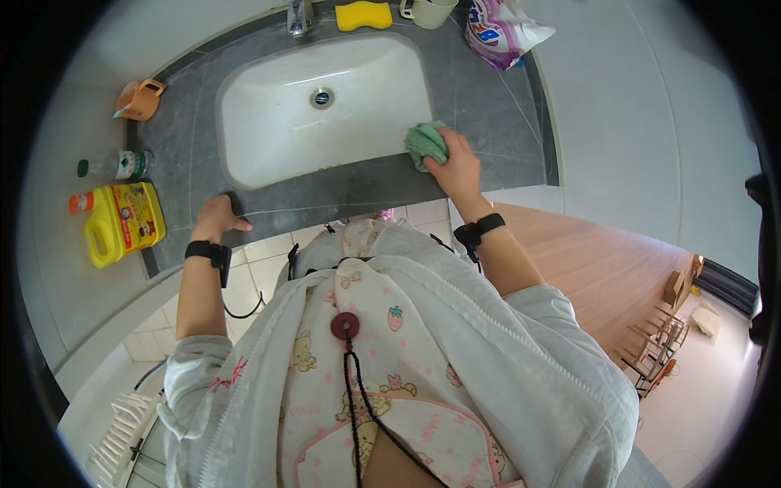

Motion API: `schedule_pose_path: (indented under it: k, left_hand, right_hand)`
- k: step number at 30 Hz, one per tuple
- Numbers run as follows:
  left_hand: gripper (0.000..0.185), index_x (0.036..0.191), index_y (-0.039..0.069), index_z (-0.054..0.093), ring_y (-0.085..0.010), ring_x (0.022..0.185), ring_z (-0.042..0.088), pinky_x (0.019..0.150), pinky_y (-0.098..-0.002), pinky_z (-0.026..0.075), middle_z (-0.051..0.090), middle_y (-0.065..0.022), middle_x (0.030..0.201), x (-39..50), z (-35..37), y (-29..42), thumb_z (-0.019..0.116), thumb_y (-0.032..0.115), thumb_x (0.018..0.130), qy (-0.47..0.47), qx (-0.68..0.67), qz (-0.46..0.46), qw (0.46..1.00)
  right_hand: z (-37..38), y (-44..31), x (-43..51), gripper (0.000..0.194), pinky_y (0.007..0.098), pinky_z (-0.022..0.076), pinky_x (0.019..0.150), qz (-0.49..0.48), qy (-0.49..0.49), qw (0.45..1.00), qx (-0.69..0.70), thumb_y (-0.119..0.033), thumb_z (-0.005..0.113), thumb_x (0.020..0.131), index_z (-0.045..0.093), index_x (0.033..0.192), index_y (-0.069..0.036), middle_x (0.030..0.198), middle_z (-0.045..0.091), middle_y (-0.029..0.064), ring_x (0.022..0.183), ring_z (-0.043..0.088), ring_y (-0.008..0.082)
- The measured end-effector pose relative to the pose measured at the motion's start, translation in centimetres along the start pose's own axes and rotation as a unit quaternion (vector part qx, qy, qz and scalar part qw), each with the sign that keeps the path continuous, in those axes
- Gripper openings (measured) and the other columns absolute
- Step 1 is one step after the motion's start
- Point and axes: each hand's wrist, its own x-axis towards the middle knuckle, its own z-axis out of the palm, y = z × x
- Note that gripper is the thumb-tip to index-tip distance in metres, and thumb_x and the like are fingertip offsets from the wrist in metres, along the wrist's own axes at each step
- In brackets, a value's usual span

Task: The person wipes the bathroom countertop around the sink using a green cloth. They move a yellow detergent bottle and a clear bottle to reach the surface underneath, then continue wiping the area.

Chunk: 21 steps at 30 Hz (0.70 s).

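A crumpled green cloth is bunched under the fingers of my right hand, at the near right corner of the white sink basin. Part of the cloth reaches over the basin's rim. My left hand rests on the front edge of the dark grey countertop, left of the basin, its thumb spread and holding nothing. The basin's drain shows near its back.
Along the back stand a faucet, a yellow sponge, a light-coloured mug and a purple-white detergent bag. At left are an orange cup, a plastic bottle and a yellow pump jug. Walls flank both sides.
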Motion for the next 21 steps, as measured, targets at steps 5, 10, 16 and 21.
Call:
schedule_pose_path:
  k: [5,10,16,21]
  left_hand:
    - [0.065,0.095,-0.005,0.065,-0.0402,0.102,0.059,0.085,-0.0417,0.048,0.064,-0.0249,0.103,0.3,0.2,-0.4,0.09,0.033,0.049,0.011,-0.012,0.01,1.0]
    - [0.067,0.095,-0.005,0.064,-0.0411,0.102,0.059,0.084,-0.0421,0.047,0.064,-0.0254,0.103,0.5,0.5,-0.5,0.091,0.031,0.046,0.021,-0.019,0.007,1.0]
    - [0.067,0.101,-0.003,0.064,-0.0379,0.107,0.058,0.089,-0.0408,0.048,0.064,-0.0225,0.109,0.3,0.0,-0.2,0.089,0.035,0.053,-0.006,0.02,0.0,1.0]
    - [0.068,0.098,-0.005,0.063,-0.0404,0.104,0.058,0.087,-0.0417,0.047,0.063,-0.0248,0.106,0.3,0.0,-0.1,0.09,0.033,0.049,0.0,0.001,-0.01,1.0]
  right_hand:
    - [-0.1,0.3,0.3,0.052,0.0372,0.0496,0.084,0.047,-0.012,0.989,0.139,-0.015,0.071,0.068,0.058,0.118,-0.01,0.11,0.063,0.0157,0.098,0.061,0.0334]
    - [-2.5,4.0,0.5,0.05,0.0357,0.0477,0.087,0.12,0.069,0.976,0.168,-0.016,0.07,0.071,0.057,0.119,-0.007,0.107,0.065,0.0152,0.099,0.062,0.0281]
    - [-6.8,8.6,-0.2,0.051,0.0371,0.0472,0.088,0.139,0.14,0.978,0.064,-0.017,0.07,0.072,0.057,0.12,-0.007,0.109,0.064,0.0171,0.101,0.061,0.0316]
    - [-9.2,11.6,-1.2,0.052,0.0401,0.0469,0.089,0.149,0.175,0.972,-0.051,-0.014,0.069,0.072,0.056,0.122,-0.007,0.112,0.062,0.0179,0.104,0.059,0.0347]
